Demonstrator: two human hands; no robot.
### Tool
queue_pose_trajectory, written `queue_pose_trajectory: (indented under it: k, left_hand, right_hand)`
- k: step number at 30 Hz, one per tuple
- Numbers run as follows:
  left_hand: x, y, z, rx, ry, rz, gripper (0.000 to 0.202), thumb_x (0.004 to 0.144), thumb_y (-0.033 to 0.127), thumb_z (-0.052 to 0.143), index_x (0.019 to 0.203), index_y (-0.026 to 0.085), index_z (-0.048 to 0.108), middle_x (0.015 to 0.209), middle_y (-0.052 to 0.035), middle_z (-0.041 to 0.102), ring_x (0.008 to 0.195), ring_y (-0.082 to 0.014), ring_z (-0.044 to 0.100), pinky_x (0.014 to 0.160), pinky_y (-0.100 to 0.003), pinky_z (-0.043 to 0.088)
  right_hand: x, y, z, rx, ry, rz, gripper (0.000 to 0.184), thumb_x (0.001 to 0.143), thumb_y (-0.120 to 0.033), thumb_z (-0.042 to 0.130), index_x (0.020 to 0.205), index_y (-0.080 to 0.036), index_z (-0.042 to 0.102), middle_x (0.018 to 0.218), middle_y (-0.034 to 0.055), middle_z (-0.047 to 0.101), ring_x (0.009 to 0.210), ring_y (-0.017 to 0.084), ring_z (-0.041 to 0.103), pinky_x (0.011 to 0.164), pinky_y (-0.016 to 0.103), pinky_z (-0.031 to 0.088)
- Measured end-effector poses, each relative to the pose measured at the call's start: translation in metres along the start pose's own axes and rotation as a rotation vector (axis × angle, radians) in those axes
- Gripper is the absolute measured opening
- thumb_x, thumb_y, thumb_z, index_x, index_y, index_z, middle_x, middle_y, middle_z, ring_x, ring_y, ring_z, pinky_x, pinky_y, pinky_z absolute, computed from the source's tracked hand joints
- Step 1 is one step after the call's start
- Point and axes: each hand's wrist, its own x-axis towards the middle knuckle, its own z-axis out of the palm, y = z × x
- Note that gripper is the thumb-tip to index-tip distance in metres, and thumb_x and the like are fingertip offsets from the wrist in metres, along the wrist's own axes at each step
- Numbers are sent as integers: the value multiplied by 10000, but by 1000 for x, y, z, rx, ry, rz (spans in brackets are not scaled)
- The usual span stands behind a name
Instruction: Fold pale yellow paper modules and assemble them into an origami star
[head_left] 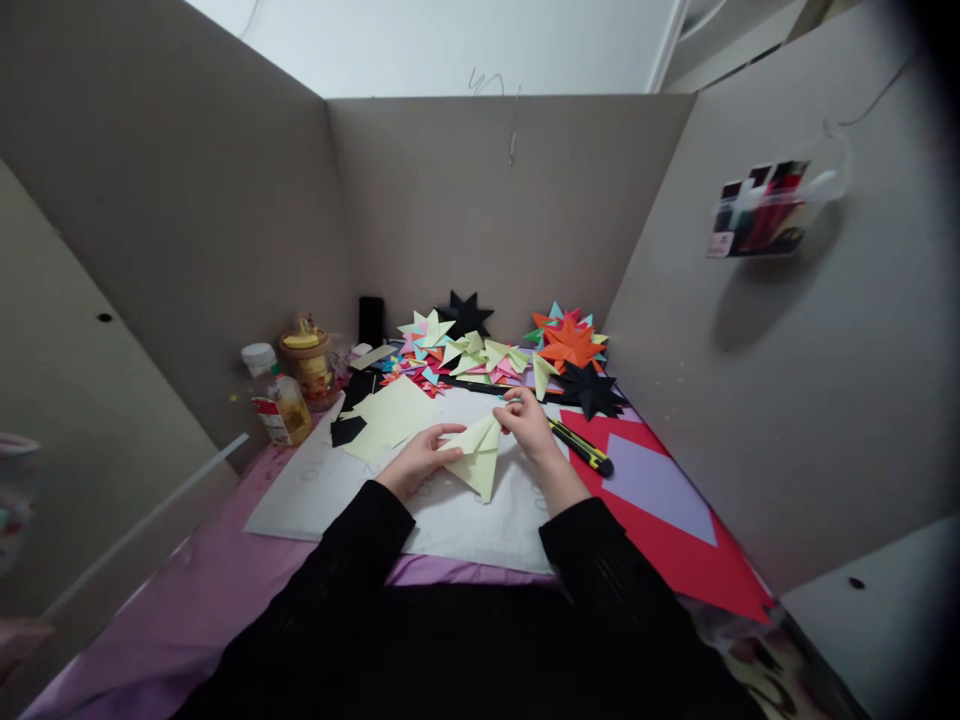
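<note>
Between my hands, just over the white sheet (345,500), is a folded piece of pale yellow-green paper (480,465) with a triangular lower part. My left hand (422,460) grips its left side, thumb and fingers closed on the paper. At its upper right corner, my right hand (527,425) pinches the edge between thumb and fingers. Flat pale yellow-green paper sheets (391,415) lie left of my hands, partly over black paper pieces (348,431). To the right of my right hand rests a black and yellow utility knife (581,447).
Folded stars, including an orange star (571,345) and black stars (592,389), are heaped at the back. A bottle (291,408) and a tub (309,365) stand at left. Red paper (667,545) and a lilac sheet (660,490) lie right. Grey panels (510,210) enclose the desk.
</note>
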Motion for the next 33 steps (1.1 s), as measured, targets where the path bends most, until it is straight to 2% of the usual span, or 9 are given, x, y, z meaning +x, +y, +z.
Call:
queue_pose_trajectory:
  k: [3, 6, 9, 12, 17, 20, 24, 30, 33]
  left_hand:
    - [2, -3, 1, 47, 95, 85, 549, 595, 275, 779, 1105, 142, 623, 836, -91, 688, 617, -168, 620, 529, -234, 435]
    - [6, -5, -3, -2, 194, 151, 533, 610, 265, 755, 1105, 114, 630, 851, -108, 685, 632, -170, 618, 554, -246, 445]
    - [9, -3, -10, -55, 217, 143, 550, 619, 255, 753, 1135, 115, 626, 789, -87, 686, 597, -142, 592, 566, -241, 436]
    - [12, 0, -15, -93, 236, 121, 541, 612, 261, 767, 1117, 113, 640, 813, -94, 693, 620, -147, 597, 587, -247, 440]
    - [12, 4, -21, -40, 276, 117, 378, 619, 332, 769, 933, 128, 716, 819, -92, 687, 630, -135, 586, 579, -231, 451]
    - [6, 6, -25, 31, 293, 200, 317, 619, 365, 762, 843, 142, 731, 817, -89, 684, 663, -146, 597, 630, -251, 482]
    - [0, 6, -27, 211, 311, 314, 310, 558, 274, 792, 845, 169, 737, 804, -78, 691, 655, -162, 600, 649, -277, 496]
    - [-1, 2, -20, 325, 458, 508, 174, 543, 231, 790, 708, 214, 737, 811, -67, 694, 720, -187, 601, 723, -296, 490]
    - [-2, 3, -17, 364, 452, 560, 129, 571, 207, 766, 696, 217, 736, 853, -82, 690, 864, -228, 611, 772, -305, 477]
  right_hand:
    - [1, 1, -1, 2, 14, -72, 235, 712, -299, 601, 884, -222, 461, 580, -80, 458, 494, 99, 458, 489, 216, 383]
    - [-1, -1, 1, -18, -121, -129, 123, 748, -263, 546, 852, -201, 566, 771, 0, 574, 670, 135, 546, 601, 252, 440]
    - [-5, -2, 6, -114, -263, -174, 166, 745, -208, 528, 836, -191, 666, 894, 43, 619, 839, 176, 576, 743, 297, 445]
    - [-9, -3, 13, -165, -309, -179, 196, 716, -183, 556, 847, -195, 701, 921, 52, 628, 866, 190, 585, 756, 302, 442]
    - [-10, -2, 17, -136, -212, -164, 145, 694, -220, 614, 798, -196, 711, 873, 50, 638, 817, 185, 592, 724, 290, 451]
    - [-7, 3, 15, -59, -125, -114, 139, 674, -266, 650, 775, -193, 711, 852, 49, 650, 779, 182, 590, 705, 293, 460]
    - [-5, 8, 14, 26, -34, -34, 155, 641, -303, 679, 755, -201, 706, 781, 34, 659, 720, 177, 583, 679, 300, 469]
    - [-8, 7, 18, 76, -29, -14, 164, 617, -318, 703, 736, -205, 712, 764, 34, 677, 744, 196, 596, 716, 326, 480]
    - [-9, 8, 20, 84, -48, -26, 159, 628, -315, 708, 744, -206, 718, 778, 40, 681, 749, 198, 606, 727, 332, 482]
